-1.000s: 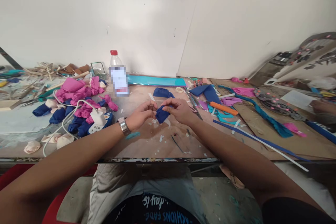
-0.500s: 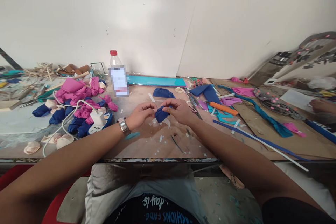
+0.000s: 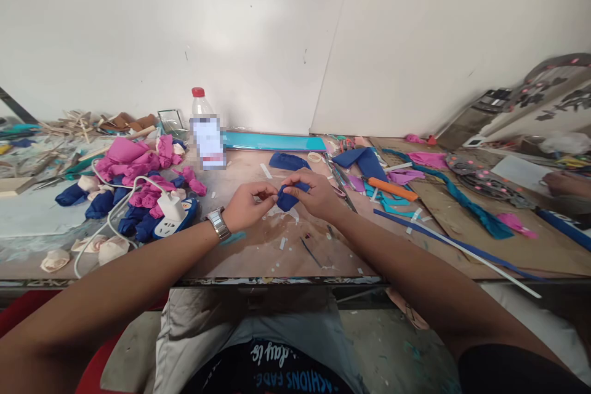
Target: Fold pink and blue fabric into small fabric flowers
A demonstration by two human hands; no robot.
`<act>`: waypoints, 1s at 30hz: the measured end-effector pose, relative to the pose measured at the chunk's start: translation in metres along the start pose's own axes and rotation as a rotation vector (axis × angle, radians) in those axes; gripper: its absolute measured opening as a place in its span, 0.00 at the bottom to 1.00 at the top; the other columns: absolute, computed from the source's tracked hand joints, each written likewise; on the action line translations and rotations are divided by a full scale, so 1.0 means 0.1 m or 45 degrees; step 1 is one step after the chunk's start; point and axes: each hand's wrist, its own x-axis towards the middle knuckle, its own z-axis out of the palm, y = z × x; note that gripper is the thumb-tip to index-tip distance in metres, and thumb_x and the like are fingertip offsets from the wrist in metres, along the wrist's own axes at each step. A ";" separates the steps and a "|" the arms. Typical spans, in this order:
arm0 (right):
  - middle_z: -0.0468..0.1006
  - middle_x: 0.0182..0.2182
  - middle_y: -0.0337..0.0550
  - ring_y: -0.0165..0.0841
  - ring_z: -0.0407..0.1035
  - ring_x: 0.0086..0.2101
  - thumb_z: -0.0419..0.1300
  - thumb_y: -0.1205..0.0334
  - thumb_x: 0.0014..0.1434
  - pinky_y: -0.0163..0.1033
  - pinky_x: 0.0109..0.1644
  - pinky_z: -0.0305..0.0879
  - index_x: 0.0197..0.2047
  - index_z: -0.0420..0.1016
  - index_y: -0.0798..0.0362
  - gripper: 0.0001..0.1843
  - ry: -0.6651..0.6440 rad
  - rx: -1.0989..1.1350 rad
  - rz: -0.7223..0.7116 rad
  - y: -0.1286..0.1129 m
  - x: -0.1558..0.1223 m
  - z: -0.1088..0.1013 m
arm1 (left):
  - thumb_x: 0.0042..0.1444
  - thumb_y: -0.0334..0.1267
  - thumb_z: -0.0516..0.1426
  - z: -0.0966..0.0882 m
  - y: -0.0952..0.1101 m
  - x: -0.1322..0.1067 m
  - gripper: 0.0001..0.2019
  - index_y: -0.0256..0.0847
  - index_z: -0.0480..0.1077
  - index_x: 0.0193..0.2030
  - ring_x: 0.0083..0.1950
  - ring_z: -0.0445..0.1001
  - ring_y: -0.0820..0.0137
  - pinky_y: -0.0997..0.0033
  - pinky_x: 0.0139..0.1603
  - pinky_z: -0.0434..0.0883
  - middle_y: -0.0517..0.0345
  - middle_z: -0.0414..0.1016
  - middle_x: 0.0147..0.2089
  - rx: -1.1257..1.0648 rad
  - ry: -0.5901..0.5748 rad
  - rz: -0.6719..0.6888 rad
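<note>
Above the middle of the table I hold a small gathered piece of blue crepe paper (image 3: 288, 198). My right hand (image 3: 318, 195) is closed on it, thumb in front and fingers curled over the top. From the other side my left hand (image 3: 249, 204) pinches at the paper's left edge, thumb against forefinger; the fingertips hide what exactly lies between them. Just beyond my hands, another folded blue crepe paper piece (image 3: 289, 162) lies on the table, with a roll of tape (image 3: 316, 157) beside it.
To the left, pink and blue crepe paper bundles (image 3: 124, 160) surround a power strip (image 3: 170, 225) with a white cable. A red-capped bottle (image 3: 198, 101) stands behind a phone (image 3: 209, 143). An orange glue gun or cutter (image 3: 392, 189) lies right. Another person's hand (image 3: 566, 183) shows far right.
Both hands stay close together on the blue crepe paper. The left has turned slightly, its fingers curling closer to the paper, while the right has shifted its grip a little. The view moved marginally.
</note>
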 end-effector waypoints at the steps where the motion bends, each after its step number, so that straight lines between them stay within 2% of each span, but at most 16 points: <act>1: 0.84 0.37 0.43 0.38 0.75 0.41 0.65 0.55 0.65 0.45 0.51 0.68 0.40 0.82 0.50 0.08 -0.002 -0.018 -0.019 -0.01 0.00 0.00 | 0.63 0.41 0.59 0.01 -0.01 0.00 0.10 0.38 0.77 0.36 0.36 0.72 0.70 0.70 0.42 0.68 0.56 0.79 0.35 0.024 -0.007 0.001; 4: 0.84 0.37 0.43 0.38 0.75 0.41 0.65 0.55 0.65 0.45 0.50 0.68 0.40 0.82 0.50 0.08 0.001 -0.059 -0.030 -0.01 0.00 0.00 | 0.63 0.40 0.57 0.01 -0.02 0.00 0.10 0.38 0.78 0.37 0.37 0.74 0.69 0.69 0.43 0.69 0.56 0.81 0.36 0.045 0.006 -0.026; 9: 0.84 0.37 0.43 0.39 0.75 0.41 0.66 0.54 0.65 0.45 0.50 0.68 0.40 0.83 0.49 0.08 0.062 -0.115 -0.023 0.02 0.00 0.00 | 0.61 0.43 0.59 0.00 -0.01 0.01 0.10 0.38 0.75 0.36 0.35 0.72 0.70 0.69 0.40 0.69 0.56 0.78 0.34 0.091 0.147 -0.049; 13: 0.84 0.37 0.43 0.38 0.75 0.41 0.66 0.53 0.65 0.45 0.50 0.68 0.40 0.83 0.49 0.09 0.086 -0.110 -0.028 0.02 -0.01 0.00 | 0.61 0.44 0.60 0.00 0.01 0.00 0.11 0.38 0.75 0.34 0.32 0.70 0.71 0.70 0.38 0.67 0.57 0.77 0.31 0.126 0.132 -0.075; 18: 0.84 0.37 0.44 0.39 0.74 0.41 0.66 0.51 0.65 0.46 0.52 0.67 0.40 0.83 0.49 0.10 0.042 -0.075 0.016 0.00 -0.01 0.00 | 0.60 0.43 0.61 0.02 0.01 0.00 0.10 0.38 0.76 0.34 0.33 0.71 0.70 0.69 0.38 0.66 0.57 0.77 0.32 0.040 0.106 -0.095; 22: 0.83 0.38 0.44 0.39 0.74 0.41 0.66 0.52 0.64 0.45 0.50 0.67 0.40 0.82 0.49 0.10 0.020 -0.009 0.047 0.00 0.00 0.00 | 0.57 0.42 0.62 0.01 0.01 0.03 0.09 0.39 0.73 0.32 0.33 0.67 0.71 0.71 0.37 0.65 0.59 0.72 0.30 -0.164 0.075 -0.157; 27: 0.83 0.38 0.43 0.37 0.73 0.40 0.65 0.52 0.64 0.43 0.49 0.67 0.40 0.80 0.50 0.10 -0.035 0.124 0.060 0.01 0.00 0.01 | 0.52 0.41 0.62 0.03 0.03 0.04 0.08 0.38 0.71 0.32 0.36 0.68 0.71 0.70 0.40 0.68 0.59 0.70 0.33 -0.721 -0.040 -0.439; 30: 0.82 0.38 0.43 0.36 0.73 0.39 0.66 0.52 0.63 0.42 0.48 0.67 0.40 0.80 0.51 0.11 -0.068 0.219 0.093 0.01 0.00 0.03 | 0.49 0.40 0.63 0.04 0.06 0.03 0.09 0.37 0.71 0.31 0.36 0.68 0.72 0.71 0.38 0.69 0.59 0.68 0.34 -0.990 -0.065 -0.552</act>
